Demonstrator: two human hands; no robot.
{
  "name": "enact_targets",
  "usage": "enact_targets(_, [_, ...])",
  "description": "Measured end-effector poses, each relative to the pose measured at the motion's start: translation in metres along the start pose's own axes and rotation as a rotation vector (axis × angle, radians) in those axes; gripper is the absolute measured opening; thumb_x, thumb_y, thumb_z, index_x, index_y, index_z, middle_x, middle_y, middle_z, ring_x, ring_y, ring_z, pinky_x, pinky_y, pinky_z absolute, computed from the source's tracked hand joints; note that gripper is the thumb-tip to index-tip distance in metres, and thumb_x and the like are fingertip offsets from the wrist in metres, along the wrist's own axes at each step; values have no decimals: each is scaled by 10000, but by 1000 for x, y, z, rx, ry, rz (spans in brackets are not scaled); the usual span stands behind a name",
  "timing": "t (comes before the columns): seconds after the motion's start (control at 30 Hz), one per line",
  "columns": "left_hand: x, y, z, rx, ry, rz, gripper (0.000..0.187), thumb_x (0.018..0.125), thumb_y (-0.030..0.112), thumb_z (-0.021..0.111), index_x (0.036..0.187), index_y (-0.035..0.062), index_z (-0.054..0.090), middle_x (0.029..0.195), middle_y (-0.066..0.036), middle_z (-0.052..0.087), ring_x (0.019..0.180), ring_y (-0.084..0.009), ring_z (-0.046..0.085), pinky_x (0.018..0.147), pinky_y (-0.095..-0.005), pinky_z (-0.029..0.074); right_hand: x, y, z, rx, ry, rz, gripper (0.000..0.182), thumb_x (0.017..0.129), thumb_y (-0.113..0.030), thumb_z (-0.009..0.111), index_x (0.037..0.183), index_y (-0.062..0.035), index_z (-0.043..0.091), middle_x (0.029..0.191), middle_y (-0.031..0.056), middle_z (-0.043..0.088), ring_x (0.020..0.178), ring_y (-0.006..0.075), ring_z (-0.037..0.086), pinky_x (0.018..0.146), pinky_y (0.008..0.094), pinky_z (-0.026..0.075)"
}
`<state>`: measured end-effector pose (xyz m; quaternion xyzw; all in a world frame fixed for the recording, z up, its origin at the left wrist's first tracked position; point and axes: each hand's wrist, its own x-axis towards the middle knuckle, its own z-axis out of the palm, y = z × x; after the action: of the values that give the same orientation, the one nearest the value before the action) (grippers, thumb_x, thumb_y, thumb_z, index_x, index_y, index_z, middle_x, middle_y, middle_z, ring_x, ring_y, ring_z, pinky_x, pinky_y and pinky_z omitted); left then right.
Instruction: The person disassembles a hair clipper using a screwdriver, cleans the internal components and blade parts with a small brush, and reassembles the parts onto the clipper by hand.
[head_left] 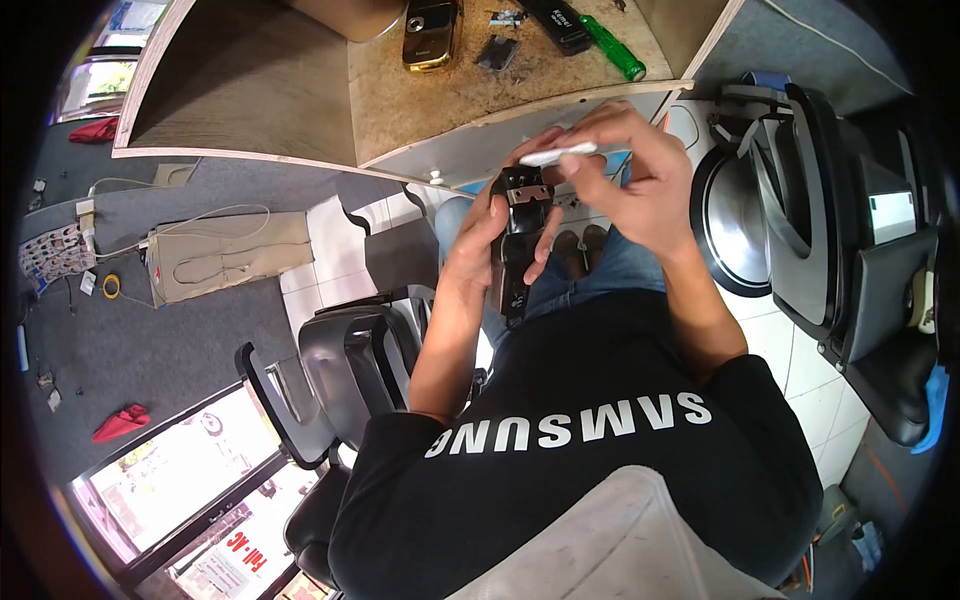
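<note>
Desk [450, 95] looks like rough chipboard with a pale wood edge. Black phone [520, 240] is glossy plastic, gold phone [430, 35] shiny metal, screwdriver [615, 48] translucent green plastic.

Only one view here, and it's riding on my head, looking forward and down over my own chest, so my black shirt [600, 470] is filling the bottom of the frame. It's sitting really close: my left hand [480, 245] and right hand [625, 165] are landing near the middle, just under the desk edge [520, 125]. The fisheye lens is bending everything, with dark corners ringing the picture and chairs [340, 370] curving along the sides.
</note>
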<state>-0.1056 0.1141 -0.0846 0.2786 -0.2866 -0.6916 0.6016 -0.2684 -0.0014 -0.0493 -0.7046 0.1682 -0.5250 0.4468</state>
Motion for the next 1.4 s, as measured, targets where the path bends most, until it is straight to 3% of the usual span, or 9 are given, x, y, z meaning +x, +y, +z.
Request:
enact_targets(0.1, [1, 0, 1, 19, 10, 7, 1107, 908, 638, 736, 1644, 1, 209, 1334, -308, 593, 619, -184, 630, 375, -279, 520, 6, -3, -3, -163, -150, -151, 160, 790, 2, 761, 944, -37, 783, 836, 40, 744, 713, 183, 665, 711, 288, 504])
enact_targets(0.2, [2, -1, -1, 16, 15, 33, 1099, 907, 628, 742, 1639, -2, 219, 1313, -300, 608, 630, -191, 635, 381, -284, 523, 5, 7, -4, -211, -62, -211, 184, 773, 35, 768, 948, -22, 753, 836, 61, 736, 674, 177, 613, 732, 321, 472])
enact_targets(0.43, [3, 2, 6, 36, 26, 69, 1036, 939, 577, 737, 1643, 17, 222, 1363, -286, 573, 641, -200, 635, 405, -284, 537, 7, 3, -2, -229, -121, -183, 174, 782, 22, 774, 948, -24, 747, 872, 63, 760, 728, 204, 664, 781, 350, 487])
enact_targets(0.77, [3, 1, 7, 172, 108, -1, 1232, 805, 901, 514, 1624, 22, 241, 956, -109, 662, 619, -161, 670, 412, -282, 548, 3, -3, 3, -13, -111, -112, 151, 767, -24, 784, 909, -74, 767, 842, 50, 749, 771, 206, 691, 789, 335, 469])
enact_targets(0.9, [1, -5, -3, 119, 98, -23, 1214, 807, 906, 500, 1618, 33, 263, 944, -104, 657, 620, -161, 671, 413, -280, 549, 5, -4, 4, -149, -206, -224, 155, 756, -5, 780, 897, -66, 761, 855, 57, 759, 838, 208, 729, 829, 352, 510])
enact_targets(1.03, [1, -4, -2, 152, 99, -11, 1190, 818, 910, 464, 1617, 48, 275, 905, -93, 645, 608, -156, 660, 417, -278, 547, -1, -1, 2, 150, -181, -106, 167, 802, 4, 793, 958, -26, 742, 907, 84, 771, 931, 205, 746, 849, 362, 540])
enact_targets(1.17, [5, 2, 5, 175, 87, 56, 1168, 841, 905, 450, 1620, 53, 273, 1210, -196, 619, 643, -145, 625, 415, -265, 536, -5, 5, 0, 216, 77, 151, 105, 902, -11, 768, 997, -6, 725, 971, 73, 782, 911, 105, 709, 814, 265, 536])
enact_targets(1.27, [8, 7, -5, 172, 79, 105, 1109, 885, 870, 448, 1619, 57, 274, 1338, -224, 564, 649, -143, 604, 413, -261, 537, 15, 21, -11, -92, 231, 11, 109, 909, -23, 771, 1010, -7, 729, 943, 58, 776, 837, 99, 700, 782, 250, 532])
enact_targets(1.4, [16, 28, -18, 43, 92, 262, 1051, 948, 814, 462, 1624, 32, 271, 1325, -240, 555, 660, -162, 571, 384, -253, 516, 38, 27, -18, -306, 294, 62, 147, 895, -25, 782, 1038, -20, 746, 853, 44, 760, 801, 100, 691, 708, 262, 529])
